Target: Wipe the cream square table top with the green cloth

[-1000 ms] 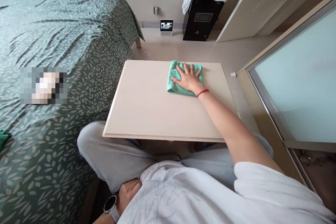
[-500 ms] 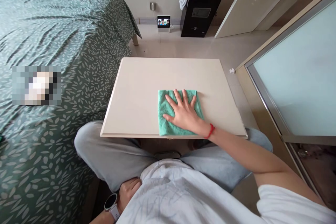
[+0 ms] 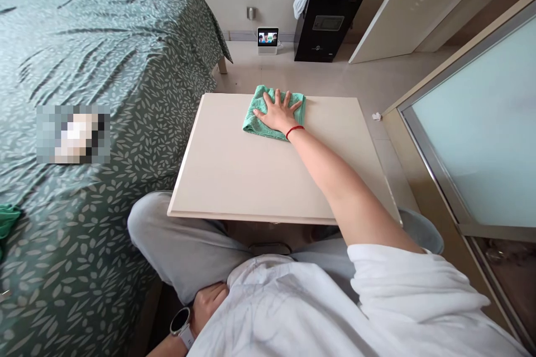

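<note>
The right hand [image 3: 278, 114] covers the middle of the cloth [image 3: 255, 117]. The left hand [image 3: 209, 301] is half hidden behind the shirt [image 3: 293, 312]. A patch on the bed [image 3: 104, 56] is pixelated. The small screen [image 3: 268, 39] is too small to read. The table [image 3: 251, 178] hides its legs.

Leaf-print bed [image 3: 96, 95] left; small screen [image 3: 268, 40] on floor; black cabinet [image 3: 324, 25] (clothes on top).
</note>
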Action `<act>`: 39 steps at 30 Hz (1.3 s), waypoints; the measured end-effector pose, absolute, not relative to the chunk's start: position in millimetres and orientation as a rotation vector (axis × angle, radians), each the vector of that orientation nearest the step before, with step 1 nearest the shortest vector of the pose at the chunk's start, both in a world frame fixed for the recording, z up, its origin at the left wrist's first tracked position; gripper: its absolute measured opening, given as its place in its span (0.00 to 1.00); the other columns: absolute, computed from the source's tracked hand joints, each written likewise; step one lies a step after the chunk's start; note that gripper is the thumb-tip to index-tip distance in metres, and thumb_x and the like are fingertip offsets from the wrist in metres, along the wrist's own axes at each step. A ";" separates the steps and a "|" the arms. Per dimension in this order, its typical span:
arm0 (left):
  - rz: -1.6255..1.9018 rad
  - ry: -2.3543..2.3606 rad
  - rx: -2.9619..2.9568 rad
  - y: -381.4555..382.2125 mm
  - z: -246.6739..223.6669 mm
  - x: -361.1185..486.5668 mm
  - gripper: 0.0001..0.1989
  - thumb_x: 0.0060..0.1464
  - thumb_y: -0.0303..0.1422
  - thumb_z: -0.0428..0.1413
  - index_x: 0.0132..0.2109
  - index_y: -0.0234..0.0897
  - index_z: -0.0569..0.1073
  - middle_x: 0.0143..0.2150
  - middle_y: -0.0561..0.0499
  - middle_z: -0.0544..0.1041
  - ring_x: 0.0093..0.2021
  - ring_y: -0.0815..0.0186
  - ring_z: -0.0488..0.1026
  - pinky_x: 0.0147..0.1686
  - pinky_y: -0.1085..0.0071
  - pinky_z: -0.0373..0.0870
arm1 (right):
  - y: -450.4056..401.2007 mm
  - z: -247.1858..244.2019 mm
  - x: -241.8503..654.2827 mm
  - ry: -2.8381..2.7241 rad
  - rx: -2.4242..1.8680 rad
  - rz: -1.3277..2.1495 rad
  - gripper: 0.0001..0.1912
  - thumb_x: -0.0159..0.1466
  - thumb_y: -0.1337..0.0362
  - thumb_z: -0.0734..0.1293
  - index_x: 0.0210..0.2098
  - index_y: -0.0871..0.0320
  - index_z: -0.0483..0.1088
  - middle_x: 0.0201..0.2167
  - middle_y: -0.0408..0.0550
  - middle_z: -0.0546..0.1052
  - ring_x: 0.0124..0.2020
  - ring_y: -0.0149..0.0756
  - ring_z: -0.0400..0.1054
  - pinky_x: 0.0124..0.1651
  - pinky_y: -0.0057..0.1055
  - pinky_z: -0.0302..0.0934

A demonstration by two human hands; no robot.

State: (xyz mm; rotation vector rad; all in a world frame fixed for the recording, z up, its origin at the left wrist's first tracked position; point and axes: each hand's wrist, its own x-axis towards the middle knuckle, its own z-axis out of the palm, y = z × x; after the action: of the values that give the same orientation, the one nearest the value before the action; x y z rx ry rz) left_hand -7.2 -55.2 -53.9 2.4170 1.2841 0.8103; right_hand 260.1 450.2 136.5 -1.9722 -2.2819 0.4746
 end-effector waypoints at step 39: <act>0.844 1.279 2.406 -58.8 -68.8 -13.0 0.15 0.74 0.21 0.46 0.38 0.45 0.60 0.28 0.56 0.72 0.23 0.67 0.72 0.24 0.67 0.64 | 378.5 146.0 197.6 -2.470 -1.823 0.461 0.47 0.81 0.41 0.56 0.89 0.59 0.45 0.89 0.68 0.38 0.88 0.80 0.29 0.78 0.89 0.31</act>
State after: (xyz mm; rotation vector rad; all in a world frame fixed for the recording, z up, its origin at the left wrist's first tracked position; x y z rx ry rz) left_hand -13.0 -58.8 -68.8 2.4057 1.2790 0.8438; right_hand 197.6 378.5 146.0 -1.8230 -2.4698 0.4611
